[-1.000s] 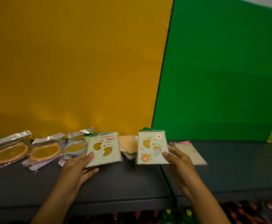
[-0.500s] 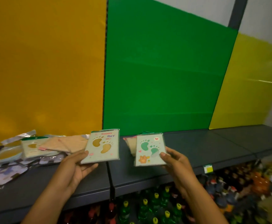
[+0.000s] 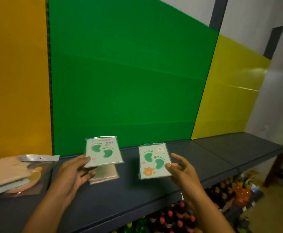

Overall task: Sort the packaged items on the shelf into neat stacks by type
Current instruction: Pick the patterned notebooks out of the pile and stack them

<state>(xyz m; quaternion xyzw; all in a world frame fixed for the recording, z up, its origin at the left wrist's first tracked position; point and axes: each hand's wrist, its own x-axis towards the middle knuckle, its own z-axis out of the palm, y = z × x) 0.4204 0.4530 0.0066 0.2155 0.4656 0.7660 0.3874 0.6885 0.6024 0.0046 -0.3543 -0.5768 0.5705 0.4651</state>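
Observation:
My left hand [image 3: 73, 174] pinches a pale footprint packet [image 3: 103, 151] by its lower left corner, thumb on top, and holds it tilted above the dark shelf [image 3: 154, 192]. Under that packet a small stack of beige packets [image 3: 103, 174] lies on the shelf. My right hand [image 3: 181, 169] holds a second footprint packet [image 3: 153, 161] with a heart and an orange paw, thumb on its right edge. Both packets are in front of the green panel.
At the far left a loose pile of packets [image 3: 14, 174], beige and orange in clear wrap, lies on the shelf. Yellow, green and orange panels back the shelf. Below the shelf edge stand coloured bottles [image 3: 171, 221]. The shelf runs on to the right [image 3: 238, 145].
The view has swung right and both hands have carried their footprint packets rightward along the shelf. The round orange packets have left the view.

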